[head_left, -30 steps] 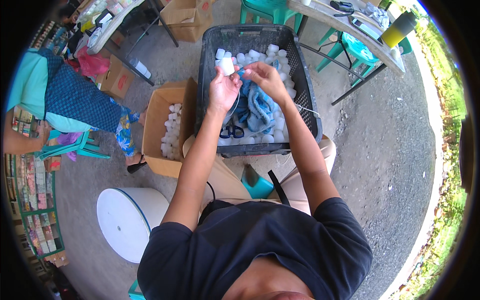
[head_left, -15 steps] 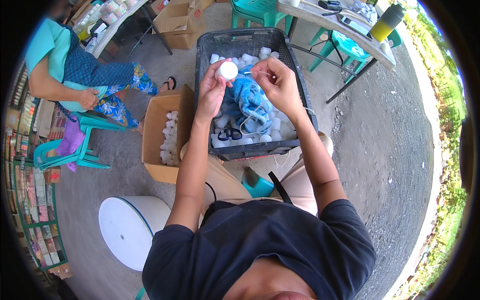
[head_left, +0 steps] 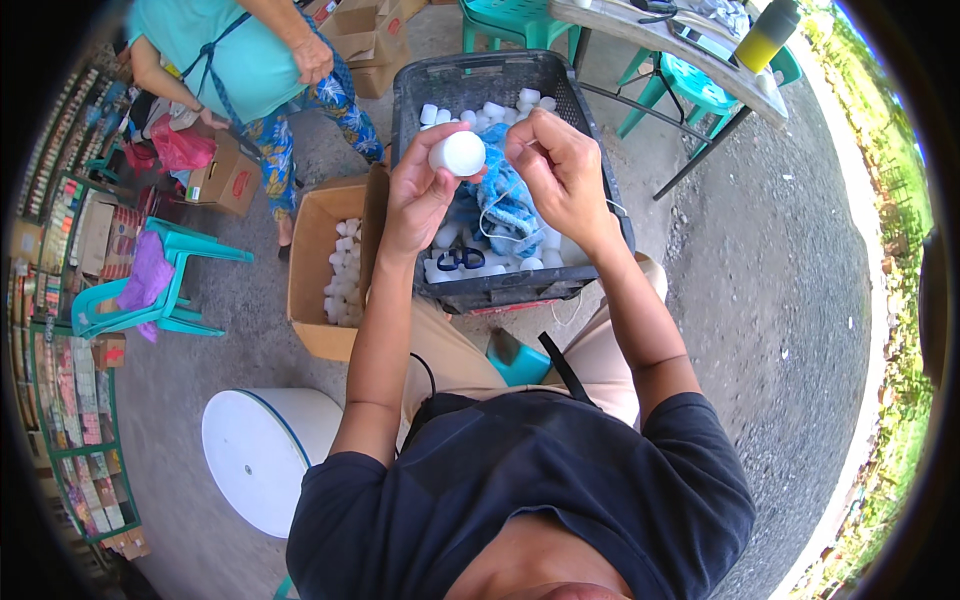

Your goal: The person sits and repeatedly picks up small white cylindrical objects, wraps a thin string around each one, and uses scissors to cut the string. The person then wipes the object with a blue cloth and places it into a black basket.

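Note:
My left hand grips a small white cylinder, its round end turned up. Close beside it, my right hand is closed in a pinch; whatever lies between its fingertips is hidden. Both hands are above a black plastic crate full of similar white cylinders. On top of these lies a crumpled blue cloth, with a thin white string looping across it. Scissors with dark handles rest near the crate's close edge.
Left of the crate stands a cardboard box holding more white cylinders. A person in teal stands beyond it, near a green chair. A white round container sits at my left. A table with a yellow-black bottle is far right.
The other person has risen from sitting and stands bent to the left. My left hand has shifted slightly right with the cylinder. The white strand seen at my right fingertips is no longer visible there.

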